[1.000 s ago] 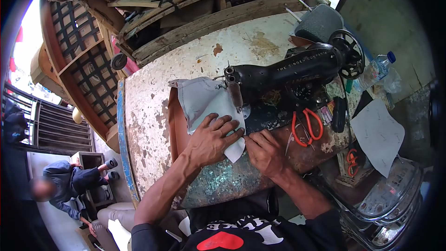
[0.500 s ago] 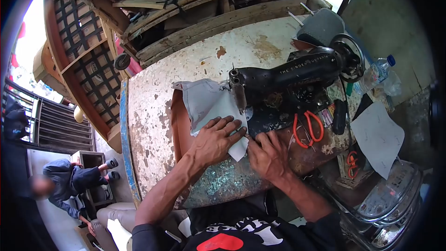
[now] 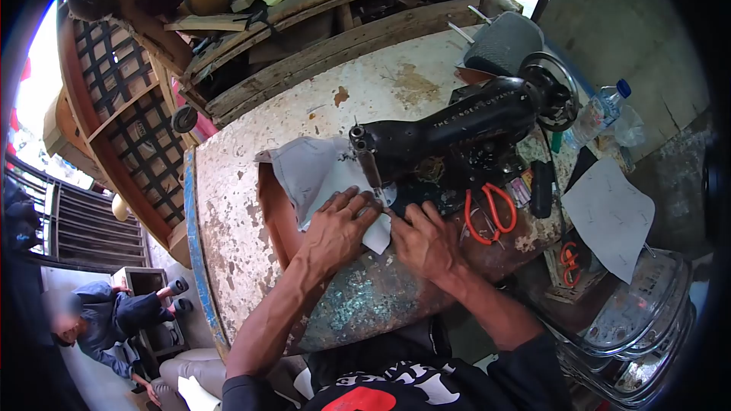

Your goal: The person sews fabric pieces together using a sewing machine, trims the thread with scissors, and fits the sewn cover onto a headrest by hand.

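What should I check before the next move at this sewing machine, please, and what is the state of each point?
1. Left hand on the pale piece: ok.
2. Right hand beside the machine head, at the piece's near edge: ok.
3. Loose tools kept away from the right hand: not ok, the orange-handled tool lies close.
4. Needle position: cannot tell, too small.
5. Bottle capped: ok.

My left hand (image 3: pixel 336 227) lies on the pale sheet (image 3: pixel 312 171); the sewing machine (image 3: pixel 457 123) stands at my right hand's (image 3: pixel 425 243) one o'clock.
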A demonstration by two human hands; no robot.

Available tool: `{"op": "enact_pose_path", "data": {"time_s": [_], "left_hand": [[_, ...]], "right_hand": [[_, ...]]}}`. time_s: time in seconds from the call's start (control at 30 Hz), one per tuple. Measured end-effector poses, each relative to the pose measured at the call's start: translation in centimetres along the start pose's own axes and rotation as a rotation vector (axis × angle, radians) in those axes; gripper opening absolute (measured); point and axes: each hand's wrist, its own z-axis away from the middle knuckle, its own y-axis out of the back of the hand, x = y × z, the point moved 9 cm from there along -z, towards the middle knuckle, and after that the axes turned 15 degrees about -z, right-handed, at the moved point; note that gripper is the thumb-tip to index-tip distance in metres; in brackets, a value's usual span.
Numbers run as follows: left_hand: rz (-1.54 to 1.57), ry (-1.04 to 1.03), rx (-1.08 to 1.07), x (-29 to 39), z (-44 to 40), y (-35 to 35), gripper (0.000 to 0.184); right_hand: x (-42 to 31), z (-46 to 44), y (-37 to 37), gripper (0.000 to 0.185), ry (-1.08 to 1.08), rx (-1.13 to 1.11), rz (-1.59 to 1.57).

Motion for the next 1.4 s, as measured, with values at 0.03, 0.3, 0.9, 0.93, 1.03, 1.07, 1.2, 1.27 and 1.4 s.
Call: {"op": "enact_pose_path", "data": {"time_s": [0.03, 0.3, 0.9, 0.93, 1.03, 1.07, 1.2, 1.27, 1.4], "left_hand": [[0.01, -0.002, 0.009, 0.0, 0.0, 0.1, 0.072], [0.051, 0.07, 0.053, -0.9, -0.2, 0.4, 0.057], [0.006, 0.489, 0.364, 0.5, 6.7, 2.7, 0.049], [0.033, 0.452, 0.417, 0.6, 6.4, 4.3, 0.042], [0.181, 0.414, 0.534, -0.6, 5.3, 5.2, 0.023], [0.173, 0.447, 0.547, -1.5, 5.0, 4.6, 0.023], [0.443, 0.52, 0.459, -4.9, 3.6, 2.2, 0.016], [0.419, 0.282, 0.424, -3.3, 2.4, 4.0, 0.028], [0.014, -0.215, 0.025, -2.3, 0.1, 1.9, 0.042]], "right_hand": [[0.2, 0.0, -0.1, 0.027, -0.003, -0.001, -0.008], [1.1, -1.1, -0.5, 0.036, -0.027, -0.048, 0.04], [1.2, -1.6, -0.4, 0.03, -0.048, -0.033, 0.033], [1.2, -1.8, -0.4, 0.03, -0.048, -0.033, 0.007], [1.1, -1.8, -0.7, 0.03, -0.045, -0.043, 0.059], [1.1, -1.8, -0.7, 0.03, -0.05, -0.047, 0.052], [1.1, -1.8, -0.9, 0.029, -0.061, -0.057, 0.065], [1.2, -2.0, -1.0, 0.029, -0.062, -0.06, 0.077], [1.2, -1.7, -0.9, 0.029, -0.079, -0.067, 0.087]]}}
